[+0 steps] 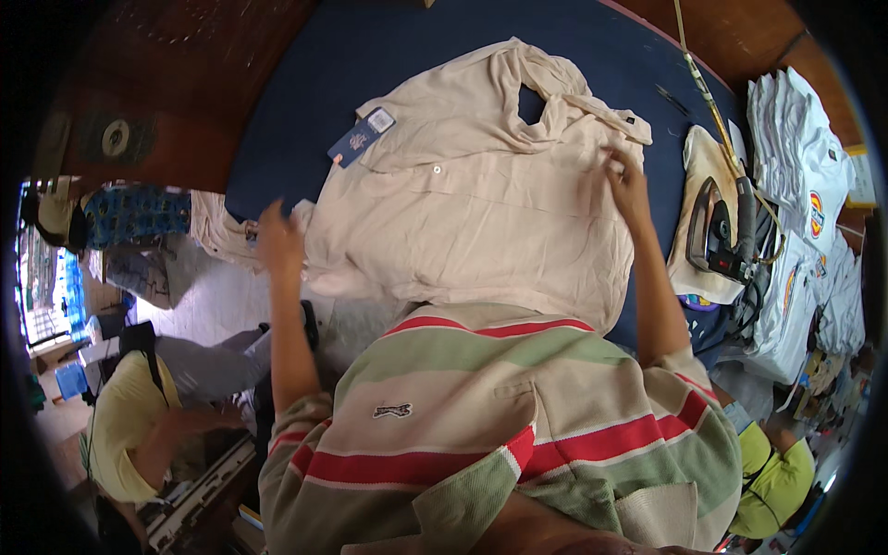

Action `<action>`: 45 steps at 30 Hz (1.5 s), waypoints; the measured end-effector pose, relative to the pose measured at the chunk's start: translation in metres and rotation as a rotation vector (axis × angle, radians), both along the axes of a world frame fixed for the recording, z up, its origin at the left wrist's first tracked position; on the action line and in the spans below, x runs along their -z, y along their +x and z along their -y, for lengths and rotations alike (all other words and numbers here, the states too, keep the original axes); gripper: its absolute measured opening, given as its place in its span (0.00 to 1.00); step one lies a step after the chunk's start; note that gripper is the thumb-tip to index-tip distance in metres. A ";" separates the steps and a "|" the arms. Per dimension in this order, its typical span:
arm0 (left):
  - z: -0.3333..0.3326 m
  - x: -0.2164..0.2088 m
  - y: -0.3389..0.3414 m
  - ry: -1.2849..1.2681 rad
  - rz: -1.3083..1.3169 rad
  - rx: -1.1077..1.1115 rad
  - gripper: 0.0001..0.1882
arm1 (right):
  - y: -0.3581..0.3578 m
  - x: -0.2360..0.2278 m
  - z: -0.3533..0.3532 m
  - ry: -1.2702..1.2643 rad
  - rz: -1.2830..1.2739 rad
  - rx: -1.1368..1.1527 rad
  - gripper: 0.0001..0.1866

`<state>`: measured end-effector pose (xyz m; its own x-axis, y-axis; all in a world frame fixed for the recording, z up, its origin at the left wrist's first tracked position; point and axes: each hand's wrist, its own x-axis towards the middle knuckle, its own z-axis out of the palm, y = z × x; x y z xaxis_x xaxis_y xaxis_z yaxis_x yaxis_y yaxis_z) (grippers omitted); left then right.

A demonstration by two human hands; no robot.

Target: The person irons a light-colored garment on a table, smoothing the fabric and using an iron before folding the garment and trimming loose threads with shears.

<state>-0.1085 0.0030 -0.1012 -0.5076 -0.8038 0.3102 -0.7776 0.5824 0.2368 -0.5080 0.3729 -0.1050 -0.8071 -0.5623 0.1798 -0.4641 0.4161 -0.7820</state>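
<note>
A beige button-front shirt (481,217) lies spread on the dark blue ironing table, its collar toward the far side. A dark blue hang tag (361,137) rests on its left part. My left hand (280,239) is at the shirt's left edge, beside a sleeve, and is smeared by motion; whether it grips the cloth cannot be made out. My right hand (627,185) is over the shirt's right side, its fingers a little apart on or just above the fabric, with nothing seen in them.
An iron (721,231) with a cord stands on a beige pad (696,185) at the right. Beyond it are stacked white shirts (795,157). Thread snips (672,100) lie at the far right of the blue table (305,55). People (129,425) are at lower left and lower right.
</note>
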 end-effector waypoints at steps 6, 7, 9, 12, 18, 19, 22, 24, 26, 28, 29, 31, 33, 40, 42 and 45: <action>0.003 0.011 -0.350 0.285 -0.168 0.502 0.23 | -0.107 0.038 0.015 0.242 -0.397 0.302 0.23; -0.005 0.012 -0.381 0.217 -0.160 0.512 0.24 | -0.112 0.050 0.012 0.280 -0.397 0.370 0.26; -0.008 0.021 -0.409 0.237 0.033 0.794 0.23 | -0.104 0.060 0.018 0.389 -0.333 0.387 0.28; 0.019 0.032 -0.443 0.543 0.075 0.712 0.17 | -0.098 0.061 0.016 0.432 -0.400 0.355 0.30; 0.179 0.036 -0.371 -0.064 -0.257 0.424 0.32 | -0.096 0.049 0.023 0.273 -0.329 0.359 0.28; 0.176 0.038 -0.365 -0.108 -0.232 0.546 0.34 | -0.100 0.046 0.022 0.214 -0.291 0.343 0.28; 0.149 0.030 -0.357 -0.048 -0.163 1.007 0.37 | -0.108 0.047 0.021 0.398 -0.333 0.375 0.27; 0.103 0.016 -0.371 -0.170 -0.004 1.082 0.30 | -0.118 0.052 0.012 0.491 -0.513 0.256 0.19; 0.093 0.004 -0.382 -0.219 0.240 1.121 0.24 | -0.144 0.041 0.010 0.674 -0.435 0.204 0.14; 0.098 0.006 -0.412 -0.185 0.560 1.127 0.19 | -0.174 0.024 0.012 0.749 -0.333 0.257 0.17; 0.100 0.013 -0.423 -0.219 0.496 1.104 0.17 | -0.191 0.023 0.008 0.741 -0.419 0.197 0.18; 0.111 0.027 -0.427 -0.281 0.389 1.027 0.13 | -0.202 0.011 0.028 0.825 -0.164 0.263 0.20; 0.096 0.023 -0.430 -0.370 0.480 0.892 0.18 | -0.217 0.037 0.017 0.618 -0.110 0.442 0.23; 0.103 0.017 -0.257 -0.041 0.026 0.365 0.28 | -0.078 0.046 -0.049 0.190 -0.026 0.412 0.32; 0.082 0.027 -0.177 0.110 0.057 0.153 0.31 | -0.003 0.043 -0.080 0.211 -0.051 0.391 0.32; 0.043 0.023 -0.149 0.210 0.042 0.070 0.34 | 0.089 0.013 -0.078 0.341 0.170 0.576 0.30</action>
